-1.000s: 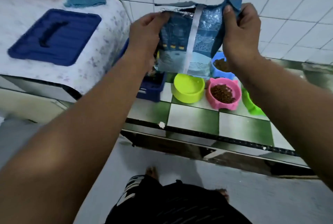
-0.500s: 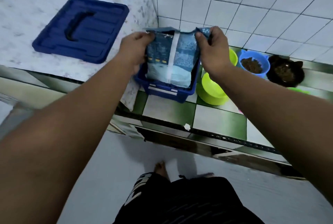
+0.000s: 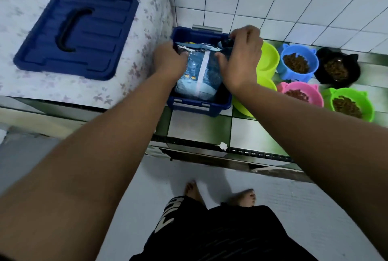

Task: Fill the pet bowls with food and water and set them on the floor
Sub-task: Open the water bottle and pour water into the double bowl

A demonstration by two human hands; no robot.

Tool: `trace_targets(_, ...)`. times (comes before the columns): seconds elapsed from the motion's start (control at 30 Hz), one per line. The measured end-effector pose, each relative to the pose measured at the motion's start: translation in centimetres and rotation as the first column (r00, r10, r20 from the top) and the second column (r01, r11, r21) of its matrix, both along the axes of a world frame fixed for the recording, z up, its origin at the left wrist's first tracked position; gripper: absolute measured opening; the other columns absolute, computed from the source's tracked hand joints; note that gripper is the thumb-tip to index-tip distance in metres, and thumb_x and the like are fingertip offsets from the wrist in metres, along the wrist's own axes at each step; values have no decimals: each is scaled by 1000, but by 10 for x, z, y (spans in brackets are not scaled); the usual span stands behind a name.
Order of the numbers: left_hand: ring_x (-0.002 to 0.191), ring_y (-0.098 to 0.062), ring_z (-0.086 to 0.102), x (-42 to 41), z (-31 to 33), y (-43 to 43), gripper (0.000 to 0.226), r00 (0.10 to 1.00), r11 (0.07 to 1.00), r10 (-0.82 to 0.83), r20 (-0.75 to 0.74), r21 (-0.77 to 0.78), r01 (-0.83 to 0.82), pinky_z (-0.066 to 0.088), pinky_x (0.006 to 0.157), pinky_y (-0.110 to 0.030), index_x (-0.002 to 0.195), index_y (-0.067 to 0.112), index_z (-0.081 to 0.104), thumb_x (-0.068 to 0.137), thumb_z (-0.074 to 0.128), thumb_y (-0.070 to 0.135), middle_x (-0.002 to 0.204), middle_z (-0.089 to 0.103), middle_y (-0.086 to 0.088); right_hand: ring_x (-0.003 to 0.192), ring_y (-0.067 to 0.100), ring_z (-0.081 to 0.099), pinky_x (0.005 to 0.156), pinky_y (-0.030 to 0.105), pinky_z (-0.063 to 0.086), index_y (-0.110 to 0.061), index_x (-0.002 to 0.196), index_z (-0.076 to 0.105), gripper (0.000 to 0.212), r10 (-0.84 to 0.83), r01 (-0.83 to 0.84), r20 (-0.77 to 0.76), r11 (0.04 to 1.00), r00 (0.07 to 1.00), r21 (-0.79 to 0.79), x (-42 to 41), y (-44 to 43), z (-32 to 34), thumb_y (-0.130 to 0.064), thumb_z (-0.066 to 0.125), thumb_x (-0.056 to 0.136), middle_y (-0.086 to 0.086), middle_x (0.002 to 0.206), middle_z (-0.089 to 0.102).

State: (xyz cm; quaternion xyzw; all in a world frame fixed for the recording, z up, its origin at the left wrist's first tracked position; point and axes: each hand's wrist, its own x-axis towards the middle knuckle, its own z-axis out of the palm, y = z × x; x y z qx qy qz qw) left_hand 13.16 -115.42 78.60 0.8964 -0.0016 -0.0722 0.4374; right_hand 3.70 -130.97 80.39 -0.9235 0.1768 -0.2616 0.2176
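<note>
Now left hand (image 3: 170,60) and right hand (image 3: 244,61) are gripping the food bag (image 3: 199,76) in the blue bin (image 3: 199,108), while four bowls (image 3: 294,77) on the counter (image 3: 199,127) are holding kibble (image 3: 296,63), two lime bowls (image 3: 267,57) probably awaiting water.

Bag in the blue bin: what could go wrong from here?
The bag stands in the bin with its top apparently open, gripped by the left hand and right hand; if it tips, kibble may spill. The right forearm crosses the empty lime bowl near the counter front edge; pulling back could knock it off.
</note>
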Motion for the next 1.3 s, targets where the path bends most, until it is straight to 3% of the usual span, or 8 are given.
trace_targets(0.1,120,-24,59,-37,-3,6,48,924,964,-209,320,229,138,50,100,-40,134,18,60,88,67,25,131,64,-4,96,39,56,81,47,48,-7,100,64,24,289,-279,-8,915,957,-290,-10,7,-10,-15,58,78,17,105,59)
trace_targets(0.17,118,-31,57,-52,-11,6,42,790,897,-417,450,344,277,51,95,-45,127,15,64,85,69,20,129,62,-9,95,40,58,78,47,50,-4,99,66,23,393,-431,-178,839,902,-332,-14,11,-24,-16,55,83,19,99,62)
trace_targets(0.3,130,-35,49,-41,-18,-5,67,772,695,-629,99,517,500,47,102,-51,150,19,47,86,70,21,143,54,-11,129,36,46,103,43,40,-7,140,47,55,261,-405,-532,898,806,-173,-4,14,-34,-30,58,92,15,140,49)
trace_targets(0.43,132,-38,47,-31,-10,-15,68,737,548,-667,-109,597,585,48,102,-53,149,20,44,86,67,31,142,52,-12,129,34,47,106,42,41,-11,138,50,60,290,-451,-627,886,723,-110,12,11,-33,-40,64,87,12,140,50)
trace_targets(0.67,119,-30,58,-55,30,-72,41,808,775,-561,177,454,439,51,97,-48,132,20,58,92,56,31,129,62,-9,102,35,58,90,38,46,-2,113,63,39,423,-408,-137,905,896,121,-26,-51,-9,-10,54,75,18,108,62)
trace_targets(0.83,136,-32,48,-112,57,-188,60,729,751,-643,233,376,542,36,114,-40,148,13,48,92,56,32,145,53,-14,110,33,57,96,35,42,-3,118,61,38,189,-190,17,975,982,111,-94,-157,8,-17,60,82,15,116,62)
trace_targets(1.1,118,-29,61,-229,42,-377,65,643,695,-714,275,167,700,43,103,-33,134,9,61,78,61,41,126,67,-13,111,31,56,98,35,43,-4,118,60,40,-56,55,2,995,998,80,-243,-352,33,-14,62,79,14,116,60)
trace_targets(1.3,117,-19,60,-294,35,-490,70,607,615,-773,184,-20,789,48,104,-35,138,18,56,79,85,41,130,63,-6,102,24,58,90,32,47,-5,112,62,28,-214,206,174,977,961,62,-317,-443,55,-12,60,85,9,109,62)
